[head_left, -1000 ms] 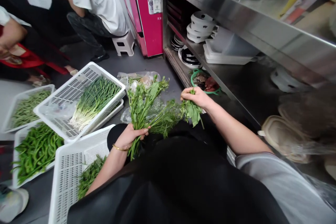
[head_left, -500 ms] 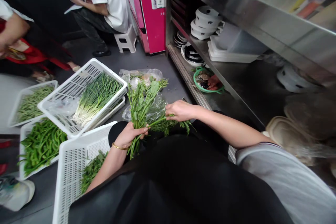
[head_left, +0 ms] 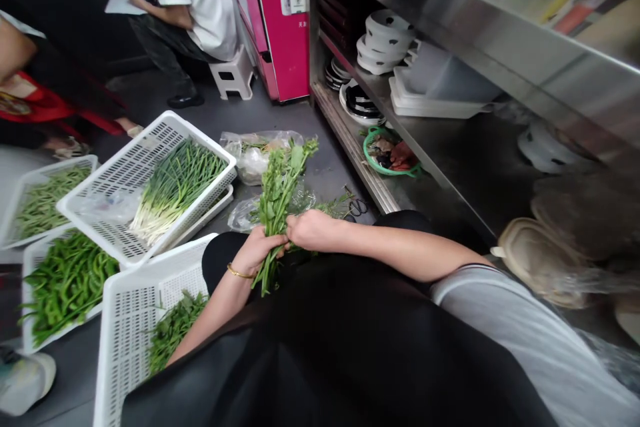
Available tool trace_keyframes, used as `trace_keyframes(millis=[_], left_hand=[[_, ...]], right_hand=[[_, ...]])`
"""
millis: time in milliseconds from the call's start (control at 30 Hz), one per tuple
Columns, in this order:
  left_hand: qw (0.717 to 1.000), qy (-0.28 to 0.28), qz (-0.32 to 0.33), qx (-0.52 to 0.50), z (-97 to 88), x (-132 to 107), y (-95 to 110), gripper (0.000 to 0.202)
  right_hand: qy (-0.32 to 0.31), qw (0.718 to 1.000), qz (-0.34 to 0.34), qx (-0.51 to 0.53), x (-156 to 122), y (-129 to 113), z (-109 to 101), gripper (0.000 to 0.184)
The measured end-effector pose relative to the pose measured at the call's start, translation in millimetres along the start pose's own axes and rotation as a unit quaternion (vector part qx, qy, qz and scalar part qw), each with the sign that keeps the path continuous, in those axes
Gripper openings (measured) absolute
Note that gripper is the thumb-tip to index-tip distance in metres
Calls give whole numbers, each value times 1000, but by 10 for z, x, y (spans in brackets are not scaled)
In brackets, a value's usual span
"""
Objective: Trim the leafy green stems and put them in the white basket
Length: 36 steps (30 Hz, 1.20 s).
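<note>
A bunch of leafy greens (head_left: pixel 277 190) stands upright over my lap, leaves up and stems down. My left hand (head_left: pixel 260 250), a gold bangle at its wrist, is closed round the stems. My right hand (head_left: pixel 315 230) is pinched against the bunch beside my left thumb, with some green stem showing under it; its fingertips are partly hidden. Clear plastic bags (head_left: pixel 245 213) lie on the floor beyond the bunch. Black-handled scissors (head_left: pixel 356 207) lie to the right of it. Next to my left forearm, a white basket (head_left: pixel 125 320) contains loose leafy greens (head_left: pixel 177 327).
Crates of scallions (head_left: pixel 175 180), green peppers (head_left: pixel 70 287) and green beans (head_left: pixel 53 200) stand at the left. A metal shelf (head_left: pixel 400 137) with dishes and a green basket (head_left: pixel 375 163) runs along the right. A seated person (head_left: pixel 200 7) and another person's legs are at the back left.
My right hand has moved left, from holding a stalk stretched away from the bunch to touching the bunch by my left hand. The scissors have come into view. The view has shifted slightly.
</note>
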<state>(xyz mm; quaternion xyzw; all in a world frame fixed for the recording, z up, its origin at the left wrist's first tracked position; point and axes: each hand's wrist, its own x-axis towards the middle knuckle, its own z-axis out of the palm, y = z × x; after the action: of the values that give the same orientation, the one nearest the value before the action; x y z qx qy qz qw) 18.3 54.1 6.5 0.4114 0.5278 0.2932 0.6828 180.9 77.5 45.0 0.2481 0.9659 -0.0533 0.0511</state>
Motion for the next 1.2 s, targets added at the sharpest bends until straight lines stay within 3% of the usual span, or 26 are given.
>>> trace_keyframes(millis=[100,167,300,367,433,533,600,667,733,833,967,1033,1100,1200], left_hand=[[998,-9,8,64,-4,-50,-19,12],[997,-15,24,70,-13,-81,-31,12],[998,-15,54,-13,-55,-132,-35,17],[996,-22,53,-69,-111,-154,-31,21],[991,-44,51,-118,-178,-170,-26,21],[983,-82,53,-155,-237,-167,-10,20],[982,-99,52,-154,-221,-154,14,20],[983,-110,45,-142,-178,-151,48,20],[984,-116,41,-125,-144,-171,80,21],[990,-104,37,-91,-181,-245,95,28],[998,-34,12,-45,-339,-340,25,32],[999,-2,10,-32,-391,-355,-21,29],[1000,10,12,-27,-405,-348,-53,27],[1000,11,17,-16,-390,-319,-65,27]], right_hand=[[-42,997,-21,54,60,55,14,22],[-48,986,4,159,55,139,40,22],[35,897,74,433,-204,424,87,29],[90,862,111,486,-495,616,24,30],[122,851,148,488,-813,778,-110,31],[167,867,200,425,-1087,830,-339,29],[166,907,194,336,-1026,744,-425,26],[114,956,157,221,-810,646,-427,24],[28,987,113,114,-559,600,-369,24],[-70,995,61,42,-353,649,-261,21],[-75,988,53,128,-475,776,-167,23],[-56,967,53,244,-610,822,-121,26],[3,927,65,370,-757,878,-68,28],[187,837,165,486,-993,1016,-28,32]])
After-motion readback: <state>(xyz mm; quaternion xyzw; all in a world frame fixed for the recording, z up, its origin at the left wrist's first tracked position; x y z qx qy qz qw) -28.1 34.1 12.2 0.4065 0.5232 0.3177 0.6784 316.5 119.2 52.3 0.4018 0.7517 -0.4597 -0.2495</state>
